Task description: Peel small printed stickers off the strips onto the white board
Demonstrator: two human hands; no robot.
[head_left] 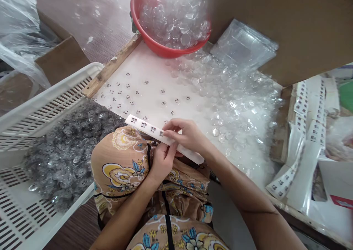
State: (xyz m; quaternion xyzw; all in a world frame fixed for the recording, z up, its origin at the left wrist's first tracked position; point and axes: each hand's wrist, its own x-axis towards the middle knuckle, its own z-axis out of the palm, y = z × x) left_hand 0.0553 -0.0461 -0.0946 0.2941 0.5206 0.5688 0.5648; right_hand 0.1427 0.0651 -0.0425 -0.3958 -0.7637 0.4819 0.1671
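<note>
Above my lap, my left hand grips a white sticker strip from below, thumb pressed against it. Small dark printed figures run along its left part, while the right end looks bare. My right hand reaches over the strip with thumb and fingers pinched at one of the figures. Whether a sticker is between those fingertips is too small to tell. Beyond the strip, several small printed figures lie spread on the white board. Loose clear round discs cover the board's right side.
A red basin heaped with clear discs stands at the back. Left is a white slatted basket of dark-printed clear pieces. Clear plastic bags lean by a cardboard panel. More sticker strips lie at the right edge.
</note>
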